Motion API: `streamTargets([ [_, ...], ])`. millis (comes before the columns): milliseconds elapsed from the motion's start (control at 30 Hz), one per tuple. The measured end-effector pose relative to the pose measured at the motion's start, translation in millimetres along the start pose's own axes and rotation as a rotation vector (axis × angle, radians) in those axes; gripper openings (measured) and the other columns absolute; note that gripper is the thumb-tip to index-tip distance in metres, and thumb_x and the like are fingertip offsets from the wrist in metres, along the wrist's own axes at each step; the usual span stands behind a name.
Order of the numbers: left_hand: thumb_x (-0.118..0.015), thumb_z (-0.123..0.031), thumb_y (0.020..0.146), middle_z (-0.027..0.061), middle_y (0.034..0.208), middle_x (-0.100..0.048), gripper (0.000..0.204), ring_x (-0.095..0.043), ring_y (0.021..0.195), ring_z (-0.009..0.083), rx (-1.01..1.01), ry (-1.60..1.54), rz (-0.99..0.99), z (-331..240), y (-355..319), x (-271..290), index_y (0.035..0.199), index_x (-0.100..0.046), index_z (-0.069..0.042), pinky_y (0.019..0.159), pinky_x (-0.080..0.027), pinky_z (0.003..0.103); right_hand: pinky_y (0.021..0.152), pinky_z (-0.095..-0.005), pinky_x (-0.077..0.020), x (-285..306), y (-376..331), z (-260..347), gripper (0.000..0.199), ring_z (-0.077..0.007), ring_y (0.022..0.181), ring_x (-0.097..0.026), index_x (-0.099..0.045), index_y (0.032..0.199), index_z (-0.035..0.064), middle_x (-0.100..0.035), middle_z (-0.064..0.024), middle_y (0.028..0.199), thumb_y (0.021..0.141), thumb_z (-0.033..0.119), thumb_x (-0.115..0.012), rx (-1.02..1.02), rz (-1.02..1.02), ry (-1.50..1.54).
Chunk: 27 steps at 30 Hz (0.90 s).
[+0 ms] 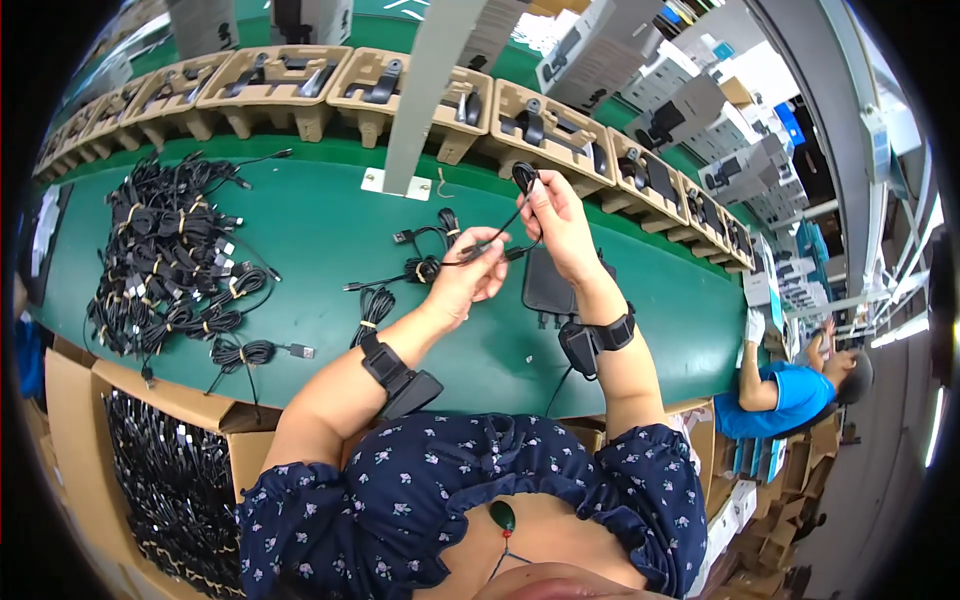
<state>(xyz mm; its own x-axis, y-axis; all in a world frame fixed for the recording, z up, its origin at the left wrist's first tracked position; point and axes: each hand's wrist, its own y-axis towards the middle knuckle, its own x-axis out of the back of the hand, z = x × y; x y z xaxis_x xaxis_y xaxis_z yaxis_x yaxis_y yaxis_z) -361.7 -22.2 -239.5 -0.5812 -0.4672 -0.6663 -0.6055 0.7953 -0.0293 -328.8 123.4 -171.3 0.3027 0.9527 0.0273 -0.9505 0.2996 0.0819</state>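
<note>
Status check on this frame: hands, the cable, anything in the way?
Left hand and right hand both gripping one black cable, lifted above the green table. Black flat box beneath the hands, loose bundled cables beside them. Nothing blocking.

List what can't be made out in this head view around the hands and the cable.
- Black cable: its path inside the right hand is hidden by the fingers.
- Left hand grip: covered by its own fingers.
- Black flat device: partly hidden behind the right wrist.
- Cardboard box of cables: cut by the fisheye rim.
</note>
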Motion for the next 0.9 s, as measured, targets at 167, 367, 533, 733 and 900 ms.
streamTargets([
  [167,-0.049,-0.01,0.09,0.0045,0.072,-0.053,0.004,-0.05,0.052,0.0104,0.039,-0.034,0.065,11.1,1.2,7.6,0.092,-0.049,-0.006,0.041,-0.033,0.02,0.064,-0.0202,-0.0415,5.6,-26.5,-23.4,0.021,-0.0066,0.072,-0.049,-0.046,0.109,0.0032,-0.053,-0.0011,0.086,0.092,0.014,-0.049,0.128,0.035,-0.163],
  [367,-0.049,-0.012,0.091,0.0064,0.078,-0.055,0.01,-0.055,0.062,0.0127,0.113,0.027,0.059,10.3,3.6,4.7,0.098,-0.048,-0.005,0.05,-0.042,0.022,0.069,-0.0233,-0.0446,33.1,-37.6,-11.1,0.024,-0.0119,0.074,-0.055,-0.043,0.111,0.001,-0.059,-0.0087,0.088,0.089,0.008,-0.051,0.167,-0.086,-0.092],
  [533,-0.05,-0.015,0.091,0.0062,0.087,-0.053,0.022,-0.053,0.068,0.0128,0.048,0.158,0.072,12.9,3.8,13.6,0.109,-0.044,-0.005,0.055,-0.042,0.023,0.079,-0.024,-0.0434,51.7,-31.8,3.6,0.025,-0.0112,0.085,-0.055,-0.052,0.108,0.0006,-0.059,-0.0036,0.091,0.086,0.01,-0.058,0.279,-0.327,-0.211],
  [733,-0.062,-0.022,0.082,0.0137,0.12,-0.044,0.063,-0.046,0.108,0.0215,-0.481,0.633,-0.016,17.0,6.9,10.7,0.131,-0.026,-0.005,0.089,-0.039,0.033,0.068,-0.0201,-0.0401,47.5,-44.5,-5.1,0.026,-0.0073,0.078,-0.05,-0.059,0.098,0.0025,-0.057,0.0003,0.089,0.076,0.01,-0.068,0.295,-0.273,-0.567],
  [900,-0.055,-0.029,0.088,0.0149,0.132,-0.038,0.06,-0.036,0.123,0.0237,-0.162,0.338,0.248,27.5,-1.4,12.1,0.134,-0.027,-0.003,0.102,-0.029,0.036,0.068,-0.0211,-0.0456,8.3,-53.5,-22.4,0.037,-0.0082,0.079,-0.052,-0.048,0.11,0.0016,-0.053,-0.0035,0.09,0.078,0.007,-0.067,0.077,-0.046,-0.217],
])
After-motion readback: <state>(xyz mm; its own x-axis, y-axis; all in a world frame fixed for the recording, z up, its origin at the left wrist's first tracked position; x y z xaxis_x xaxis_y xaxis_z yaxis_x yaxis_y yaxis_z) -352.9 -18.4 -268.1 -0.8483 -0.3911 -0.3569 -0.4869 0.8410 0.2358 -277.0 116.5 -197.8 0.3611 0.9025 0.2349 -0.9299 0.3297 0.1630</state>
